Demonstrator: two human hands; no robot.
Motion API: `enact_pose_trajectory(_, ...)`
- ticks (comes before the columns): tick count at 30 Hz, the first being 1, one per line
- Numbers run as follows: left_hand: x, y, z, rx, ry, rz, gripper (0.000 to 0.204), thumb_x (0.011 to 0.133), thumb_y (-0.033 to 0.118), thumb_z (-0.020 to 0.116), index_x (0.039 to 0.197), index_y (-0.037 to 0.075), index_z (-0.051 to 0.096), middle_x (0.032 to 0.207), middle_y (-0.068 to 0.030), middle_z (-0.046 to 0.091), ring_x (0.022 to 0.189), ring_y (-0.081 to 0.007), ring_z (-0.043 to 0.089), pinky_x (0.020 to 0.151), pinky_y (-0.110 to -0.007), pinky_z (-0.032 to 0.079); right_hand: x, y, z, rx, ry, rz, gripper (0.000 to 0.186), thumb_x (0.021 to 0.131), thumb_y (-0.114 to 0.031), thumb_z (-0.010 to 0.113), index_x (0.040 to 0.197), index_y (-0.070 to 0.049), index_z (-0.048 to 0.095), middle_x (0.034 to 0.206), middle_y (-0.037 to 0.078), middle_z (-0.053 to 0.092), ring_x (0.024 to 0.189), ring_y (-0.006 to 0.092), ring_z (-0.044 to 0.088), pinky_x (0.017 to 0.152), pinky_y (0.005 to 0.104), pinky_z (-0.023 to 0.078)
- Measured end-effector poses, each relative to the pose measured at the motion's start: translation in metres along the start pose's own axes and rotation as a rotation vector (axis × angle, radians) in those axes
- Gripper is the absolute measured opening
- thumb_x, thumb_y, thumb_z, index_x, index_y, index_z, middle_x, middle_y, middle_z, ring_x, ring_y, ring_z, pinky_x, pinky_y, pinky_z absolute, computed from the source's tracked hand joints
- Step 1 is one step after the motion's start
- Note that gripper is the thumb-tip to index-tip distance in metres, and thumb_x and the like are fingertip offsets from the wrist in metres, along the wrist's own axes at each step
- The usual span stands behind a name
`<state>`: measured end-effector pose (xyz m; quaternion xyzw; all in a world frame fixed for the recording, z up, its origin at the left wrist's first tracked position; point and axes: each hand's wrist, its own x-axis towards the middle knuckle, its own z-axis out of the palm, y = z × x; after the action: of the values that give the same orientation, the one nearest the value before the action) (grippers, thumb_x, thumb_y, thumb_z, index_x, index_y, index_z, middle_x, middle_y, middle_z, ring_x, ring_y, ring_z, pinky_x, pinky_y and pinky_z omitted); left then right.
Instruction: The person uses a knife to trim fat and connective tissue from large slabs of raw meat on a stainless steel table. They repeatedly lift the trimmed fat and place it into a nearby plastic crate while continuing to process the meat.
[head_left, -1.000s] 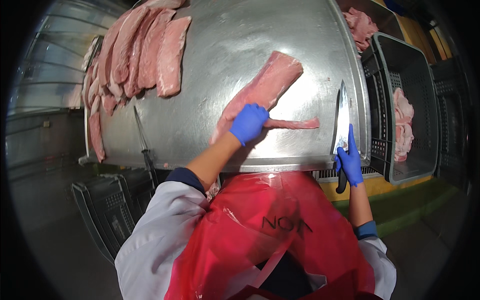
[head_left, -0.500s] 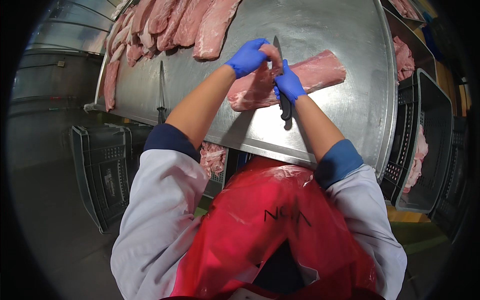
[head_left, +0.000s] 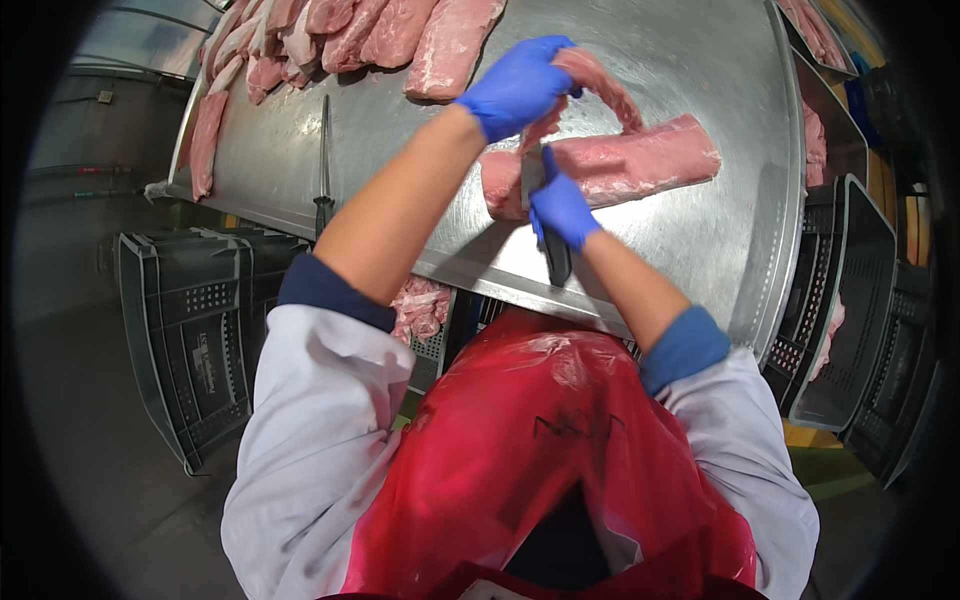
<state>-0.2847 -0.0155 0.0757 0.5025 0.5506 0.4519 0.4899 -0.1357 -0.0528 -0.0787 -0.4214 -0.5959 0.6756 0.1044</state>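
My left hand [head_left: 515,88], in a blue glove, grips a raised strip of pink meat [head_left: 600,78] above a long piece of meat [head_left: 650,158] on the steel table [head_left: 700,60]. The strip curves down to that piece's upper edge. My right hand [head_left: 563,210], also blue-gloved, is closed on a black-handled knife [head_left: 556,262], whose blade lies at the left part of the long piece, partly hidden by that hand and the meat.
Rows of meat pieces [head_left: 445,50] lie at upper left, above a long thin sharpening rod [head_left: 325,160]. A grey crate [head_left: 180,320] stands at lower left, another [head_left: 860,320] at right. Meat trimmings [head_left: 420,310] show below the front edge.
My right hand went from the table's right side to the meat with the knife, then slightly down. My left hand lifted the strip up and leftward, then moved right, stretching it higher.
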Motion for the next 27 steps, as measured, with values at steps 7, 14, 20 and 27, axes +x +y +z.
enact_pose_trajectory(7, -0.194, 0.028, -0.079, -0.182, 0.385, -0.013, 0.026, 0.089, 0.006, 0.061, 0.112, -0.006, 0.062, 0.111, -0.0111, 0.065, 0.104, -0.0209, 0.063, 0.094, -0.032, 0.047, -0.041, -0.019, -0.016, -0.045, -0.265, 0.04, 0.081, 0.094, -0.01, 0.049, 0.164, -0.027, 0.012, 0.077, 0.013, 0.065, 0.052, 0.016, 0.059, 0.048, 0.0334, 0.052)
enact_pose_trajectory(14, -0.329, -0.043, -0.06, -0.171, 0.764, -0.034, 0.026, 0.085, 0.001, 0.061, 0.11, -0.006, 0.062, 0.117, -0.0129, 0.066, 0.111, -0.0219, 0.062, 0.101, -0.033, 0.046, -0.029, -0.042, -0.073, -0.424, -0.463, -0.101, 0.08, 0.091, -0.009, 0.05, 0.164, -0.022, 0.019, 0.082, 0.012, 0.067, 0.06, 0.0143, 0.062, 0.056, 0.03, 0.052)
enact_pose_trajectory(20, -0.325, -0.037, -0.042, -0.23, 0.785, 0.079, 0.034, 0.077, -0.005, 0.059, 0.111, -0.006, 0.063, 0.118, -0.0135, 0.065, 0.114, -0.0238, 0.062, 0.105, -0.033, 0.044, 0.015, -0.039, -0.071, -0.429, -0.495, -0.098, 0.081, 0.089, -0.006, 0.05, 0.163, -0.016, 0.02, 0.079, 0.013, 0.066, 0.054, 0.0172, 0.059, 0.055, 0.034, 0.052)
enact_pose_trajectory(27, -0.334, 0.013, -0.05, 0.029, 0.929, 0.182, 0.02, 0.087, -0.003, 0.057, 0.106, -0.005, 0.065, 0.114, -0.013, 0.065, 0.11, -0.0211, 0.063, 0.099, -0.033, 0.048, -0.105, -0.019, -0.065, -0.646, -0.79, -0.072, 0.069, 0.098, -0.021, 0.044, 0.162, -0.02, 0.021, 0.08, 0.024, 0.069, 0.067, 0.0337, 0.069, 0.073, 0.0441, 0.055)
